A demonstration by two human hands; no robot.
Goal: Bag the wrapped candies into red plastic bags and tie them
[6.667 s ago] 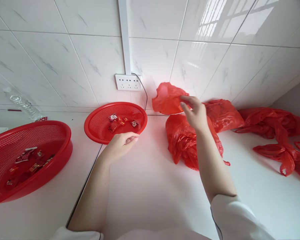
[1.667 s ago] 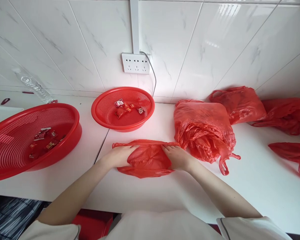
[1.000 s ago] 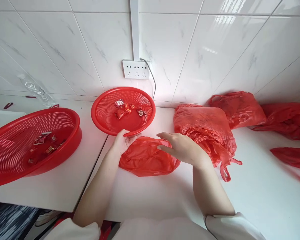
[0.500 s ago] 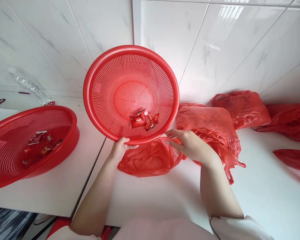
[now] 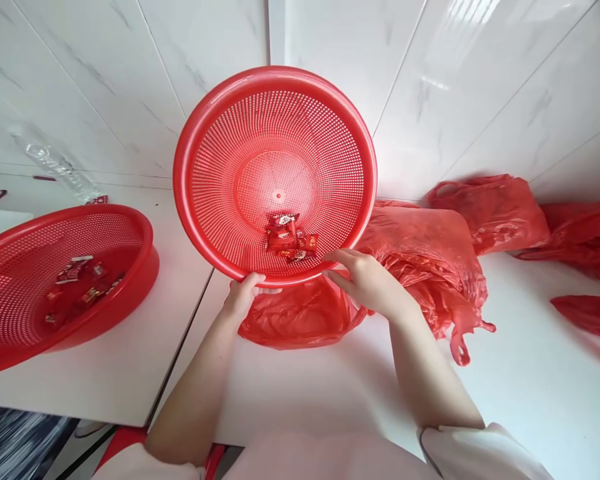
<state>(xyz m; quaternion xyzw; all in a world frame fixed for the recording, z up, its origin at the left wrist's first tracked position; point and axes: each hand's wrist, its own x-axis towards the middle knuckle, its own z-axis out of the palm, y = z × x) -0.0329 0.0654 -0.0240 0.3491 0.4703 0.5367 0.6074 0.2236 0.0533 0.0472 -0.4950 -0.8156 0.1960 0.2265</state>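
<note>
A red plastic mesh basket (image 5: pixel 275 167) is tilted toward me above the table, with several red-wrapped sweets (image 5: pixel 290 237) gathered low inside it. My left hand (image 5: pixel 243 293) is closed on its lower left rim, thumb over the edge. At the lower right rim, my right hand (image 5: pixel 363 277) is open, fingers apart and reaching over the edge near the sweets; whether it touches the rim I cannot tell. Beneath the basket an open-mouthed red plastic bag (image 5: pixel 303 323) lies on the table.
To the left, a second red mesh basket (image 5: pixel 153 257) leans with several wrapped sweets in it. Behind it lies a clear plastic bottle (image 5: pixel 63 170). Filled red bags (image 5: pixel 425 233) and another red bag (image 5: pixel 500 213) rest along the tiled wall on the right.
The basket has risen slightly and come closer, and the sweets in it have shifted together. My right hand has moved left, its fingers now over the rim.
</note>
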